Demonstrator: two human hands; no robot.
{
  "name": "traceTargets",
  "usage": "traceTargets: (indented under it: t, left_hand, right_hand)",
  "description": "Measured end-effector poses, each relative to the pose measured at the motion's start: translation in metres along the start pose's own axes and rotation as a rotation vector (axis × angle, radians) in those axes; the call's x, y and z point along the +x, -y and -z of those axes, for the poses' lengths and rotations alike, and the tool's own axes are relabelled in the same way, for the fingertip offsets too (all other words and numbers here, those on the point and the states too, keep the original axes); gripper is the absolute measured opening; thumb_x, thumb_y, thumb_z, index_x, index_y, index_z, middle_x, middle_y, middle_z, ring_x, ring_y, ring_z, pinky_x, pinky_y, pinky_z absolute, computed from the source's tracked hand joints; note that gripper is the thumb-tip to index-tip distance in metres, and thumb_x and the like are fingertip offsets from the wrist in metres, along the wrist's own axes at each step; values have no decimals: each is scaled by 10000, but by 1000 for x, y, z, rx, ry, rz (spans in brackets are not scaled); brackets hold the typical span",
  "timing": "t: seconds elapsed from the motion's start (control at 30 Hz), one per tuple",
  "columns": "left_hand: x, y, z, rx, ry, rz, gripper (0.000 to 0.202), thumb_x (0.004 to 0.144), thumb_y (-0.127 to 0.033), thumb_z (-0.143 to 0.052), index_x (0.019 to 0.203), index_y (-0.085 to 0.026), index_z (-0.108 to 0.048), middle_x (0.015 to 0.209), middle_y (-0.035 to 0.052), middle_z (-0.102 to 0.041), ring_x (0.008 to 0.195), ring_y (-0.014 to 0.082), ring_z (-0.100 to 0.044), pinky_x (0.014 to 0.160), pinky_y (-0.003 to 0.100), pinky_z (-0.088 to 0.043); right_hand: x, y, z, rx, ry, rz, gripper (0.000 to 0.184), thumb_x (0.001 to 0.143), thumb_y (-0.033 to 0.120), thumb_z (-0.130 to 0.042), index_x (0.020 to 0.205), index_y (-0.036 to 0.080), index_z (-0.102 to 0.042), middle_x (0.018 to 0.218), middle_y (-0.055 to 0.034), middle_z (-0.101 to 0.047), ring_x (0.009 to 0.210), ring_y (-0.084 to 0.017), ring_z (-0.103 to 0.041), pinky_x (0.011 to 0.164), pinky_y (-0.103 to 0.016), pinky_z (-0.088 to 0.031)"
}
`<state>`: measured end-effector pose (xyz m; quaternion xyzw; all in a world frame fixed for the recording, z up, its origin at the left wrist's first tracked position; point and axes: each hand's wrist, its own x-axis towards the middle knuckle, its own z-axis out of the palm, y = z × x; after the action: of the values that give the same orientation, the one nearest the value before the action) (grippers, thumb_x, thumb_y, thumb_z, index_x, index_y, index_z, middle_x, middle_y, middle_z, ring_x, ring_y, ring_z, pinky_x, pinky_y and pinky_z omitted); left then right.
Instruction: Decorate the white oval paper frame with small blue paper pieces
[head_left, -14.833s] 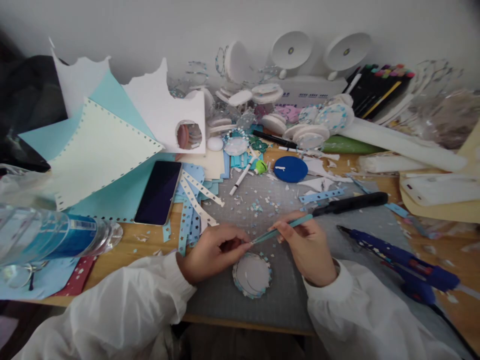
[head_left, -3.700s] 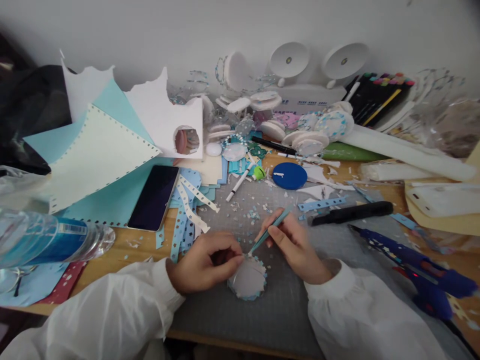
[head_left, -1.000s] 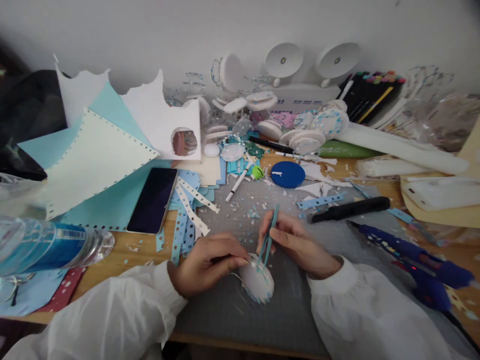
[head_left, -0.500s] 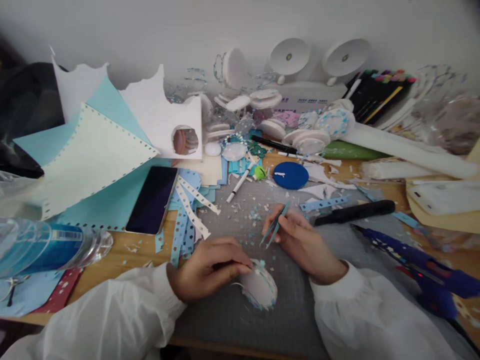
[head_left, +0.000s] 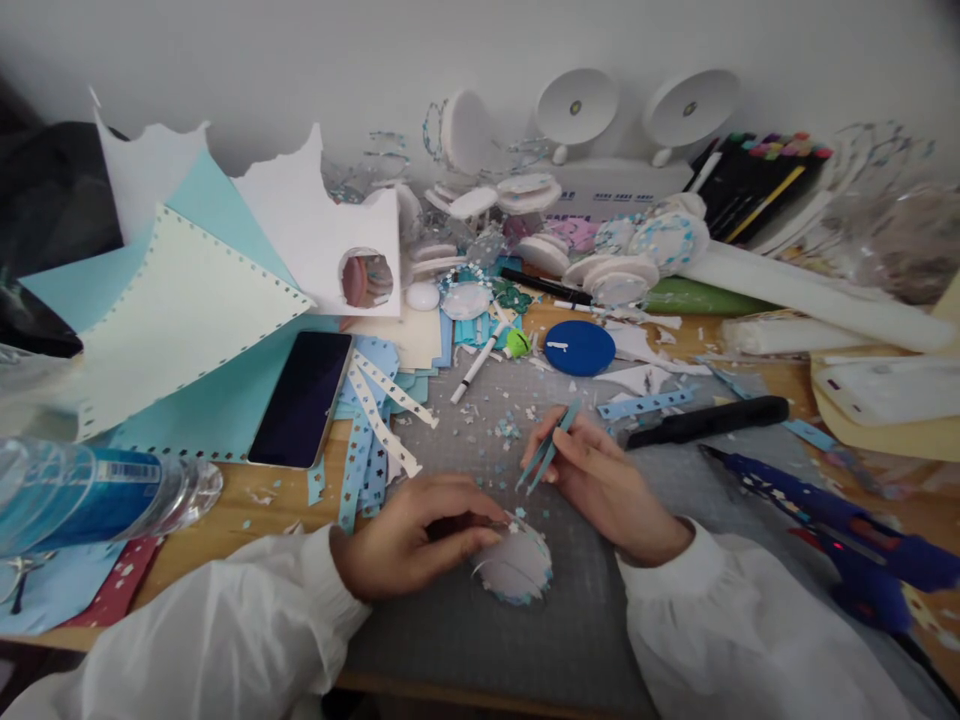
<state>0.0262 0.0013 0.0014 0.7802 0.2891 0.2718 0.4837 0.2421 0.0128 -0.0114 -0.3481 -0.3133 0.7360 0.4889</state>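
My left hand [head_left: 427, 540] pinches the upper left edge of a round white disc [head_left: 516, 566], whose rim is trimmed with small pale blue and white paper pieces. A thin wire or thread shows at the disc's left side. In my right hand [head_left: 592, 480] is a pair of teal tweezers [head_left: 549, 448], pointing down and to the left, with the tips slightly apart above the grey cutting mat [head_left: 450, 640]. Nothing can be made out between the tips. Tiny blue and white paper bits [head_left: 508, 430] lie scattered on the mat beyond my hands.
Right of my hands lie a black-handled tool [head_left: 709, 422] and a blue glue gun [head_left: 817, 520] with a red light. A phone [head_left: 300, 400], punched paper strips [head_left: 379, 410] and a water bottle [head_left: 112, 495] are on the left. Behind stand a blue disc [head_left: 579, 348] and stacked white discs [head_left: 529, 195].
The disc has turned a little in my left hand, so its face shows rounder and flatter. My right hand with the tweezers has barely moved. The whole view has shifted slightly.
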Motion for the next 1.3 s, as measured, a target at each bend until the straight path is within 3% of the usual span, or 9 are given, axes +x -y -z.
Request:
traceTargets:
  t: [0.37,0.73,1.03,1.3]
  left_hand:
    - [-1,0,0,-14,63,64,259,872,-242,-602,1092,-123,-671,682,18,-609,545,88,-499,502,174,-383]
    - [-2,-2,0,-135,48,150,241,856,-207,-611,1059,-105,-693,692,16,-583,550,76,-473,497,165,-366]
    - [-4,3,3,-350,-1,269,283,871,-295,-615,1104,-150,-681,728,12,-534,611,91,-448,536,190,-360]
    - [-4,5,4,-510,-45,265,296,860,-311,-642,1109,-154,-674,691,-7,-502,592,82,-422,537,193,-349]
  right_hand:
    - [-1,-3,2,39,12,3,146,809,317,-701,849,210,-611,782,0,-638,613,-84,-496,579,-201,-381]
    - [-1,-6,1,12,-60,64,165,826,342,-685,902,231,-590,831,4,-635,619,-85,-491,615,-224,-387]
    - [-2,-1,-3,-10,-211,228,111,849,327,-652,872,249,-577,796,27,-578,623,-97,-474,594,-239,-405]
    - [-20,3,-8,-257,-168,468,75,863,313,-642,899,255,-610,849,-14,-637,654,-129,-543,574,-269,-434]
